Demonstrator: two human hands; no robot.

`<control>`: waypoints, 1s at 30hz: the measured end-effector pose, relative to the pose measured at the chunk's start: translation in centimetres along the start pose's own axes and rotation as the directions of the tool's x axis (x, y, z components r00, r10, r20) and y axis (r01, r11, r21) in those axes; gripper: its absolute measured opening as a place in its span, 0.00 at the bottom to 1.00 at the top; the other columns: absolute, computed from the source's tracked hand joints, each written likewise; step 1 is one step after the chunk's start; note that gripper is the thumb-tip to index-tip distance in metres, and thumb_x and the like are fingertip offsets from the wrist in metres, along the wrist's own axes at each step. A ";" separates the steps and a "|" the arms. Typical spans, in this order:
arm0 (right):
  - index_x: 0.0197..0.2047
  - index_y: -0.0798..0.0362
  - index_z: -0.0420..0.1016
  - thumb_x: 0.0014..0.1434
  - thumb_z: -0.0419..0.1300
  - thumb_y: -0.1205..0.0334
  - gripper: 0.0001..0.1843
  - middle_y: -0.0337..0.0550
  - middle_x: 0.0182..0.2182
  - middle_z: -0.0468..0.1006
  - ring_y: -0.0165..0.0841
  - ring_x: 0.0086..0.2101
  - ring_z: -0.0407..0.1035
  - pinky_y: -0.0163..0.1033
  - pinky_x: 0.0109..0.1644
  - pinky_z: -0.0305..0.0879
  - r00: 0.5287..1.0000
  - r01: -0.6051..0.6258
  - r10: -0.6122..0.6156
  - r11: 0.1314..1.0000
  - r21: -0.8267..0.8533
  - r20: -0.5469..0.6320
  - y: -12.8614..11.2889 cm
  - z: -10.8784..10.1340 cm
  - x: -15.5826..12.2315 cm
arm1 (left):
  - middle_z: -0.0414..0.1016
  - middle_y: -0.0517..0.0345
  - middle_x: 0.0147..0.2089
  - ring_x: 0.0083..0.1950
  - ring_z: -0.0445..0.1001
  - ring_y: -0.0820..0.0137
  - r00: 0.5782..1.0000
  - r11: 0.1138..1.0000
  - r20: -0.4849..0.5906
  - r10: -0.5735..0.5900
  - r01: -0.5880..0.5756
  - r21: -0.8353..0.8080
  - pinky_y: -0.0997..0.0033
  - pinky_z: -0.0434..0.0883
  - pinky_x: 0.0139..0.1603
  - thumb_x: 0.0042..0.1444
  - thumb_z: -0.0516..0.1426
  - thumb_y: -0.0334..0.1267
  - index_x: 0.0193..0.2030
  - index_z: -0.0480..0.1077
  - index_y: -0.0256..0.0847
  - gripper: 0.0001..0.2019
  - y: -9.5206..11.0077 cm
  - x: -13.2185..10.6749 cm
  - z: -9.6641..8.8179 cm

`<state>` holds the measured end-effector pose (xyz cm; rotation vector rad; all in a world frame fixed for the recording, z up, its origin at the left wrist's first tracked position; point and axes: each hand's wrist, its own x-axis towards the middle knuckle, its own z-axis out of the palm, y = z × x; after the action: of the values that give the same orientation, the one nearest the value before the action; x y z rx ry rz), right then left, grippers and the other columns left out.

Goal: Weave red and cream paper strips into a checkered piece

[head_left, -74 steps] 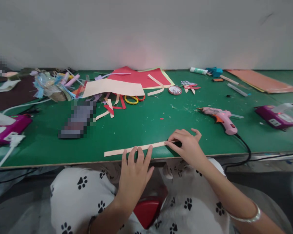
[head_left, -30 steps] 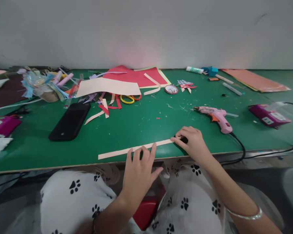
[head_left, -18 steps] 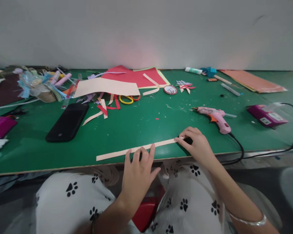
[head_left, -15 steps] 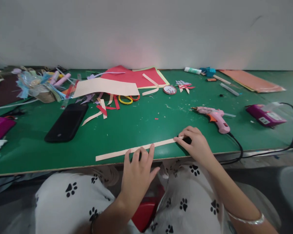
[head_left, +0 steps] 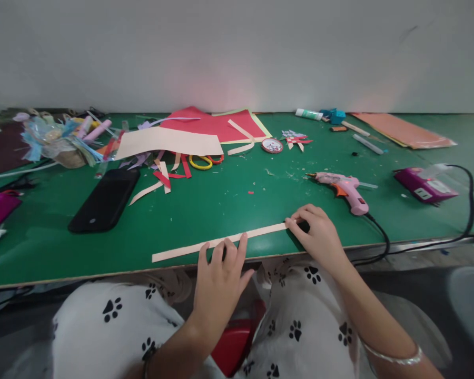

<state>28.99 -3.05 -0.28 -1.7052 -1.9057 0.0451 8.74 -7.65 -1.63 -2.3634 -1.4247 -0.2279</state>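
Observation:
A long cream paper strip (head_left: 181, 250) lies along the near edge of the green table (head_left: 237, 210). My left hand (head_left: 219, 276) rests on the strip's middle with its fingers stretched flat on it. My right hand (head_left: 319, 237) is curled at the strip's right end, its fingertips pinching the paper. Something small and dark shows under that hand; I cannot tell what it is. A metal bangle sits on my right wrist.
A pink glue gun (head_left: 342, 185) with a black cable lies just beyond my right hand. A black phone (head_left: 105, 200) lies to the left. Further back are yellow scissors (head_left: 199, 162), a cream sheet (head_left: 169, 143), red paper (head_left: 217, 125) and scraps. A purple box (head_left: 424, 185) sits at the right.
My right hand has slid to the right along the strip, towards its end. My left hand stays pressed on the strip. The view has drifted a little to the right.

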 end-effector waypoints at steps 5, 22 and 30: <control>0.22 0.53 0.64 0.53 0.54 0.58 0.11 0.41 0.24 0.68 0.34 0.28 0.63 0.39 0.35 0.58 1.000 0.001 -0.001 1.000 0.011 0.006 0.2 -0.1 -0.2 | 0.67 0.46 0.41 0.41 0.66 0.62 1.000 1.000 -0.008 0.013 -0.013 -0.022 0.54 0.67 0.44 0.54 0.52 0.43 0.56 0.61 0.38 0.23 -0.1 -0.1 0.1; 0.22 0.53 0.65 0.52 0.56 0.61 0.10 0.42 0.24 0.67 0.34 0.28 0.60 0.41 0.36 0.57 1.000 0.022 -0.022 0.997 -0.069 0.009 0.2 0.2 0.0 | 0.69 0.48 0.46 0.48 0.65 0.64 0.990 0.994 -0.125 0.057 -0.068 -0.081 0.65 0.63 0.51 0.55 0.49 0.35 0.51 0.66 0.34 0.17 0.0 0.3 0.5; 0.21 0.53 0.65 0.51 0.57 0.61 0.10 0.42 0.24 0.67 0.34 0.28 0.60 0.40 0.36 0.57 0.999 -0.007 0.009 0.997 -0.074 0.031 -0.2 0.1 0.1 | 0.66 0.52 0.37 0.37 0.63 0.66 0.994 0.990 0.020 0.112 -0.110 -0.086 0.64 0.65 0.36 0.49 0.56 0.38 0.57 0.59 0.43 0.26 0.1 1.9 -0.2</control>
<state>28.80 -2.98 -0.27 -1.7704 -1.9459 0.0042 9.76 -6.26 -0.88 -2.5135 -1.3135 -0.2345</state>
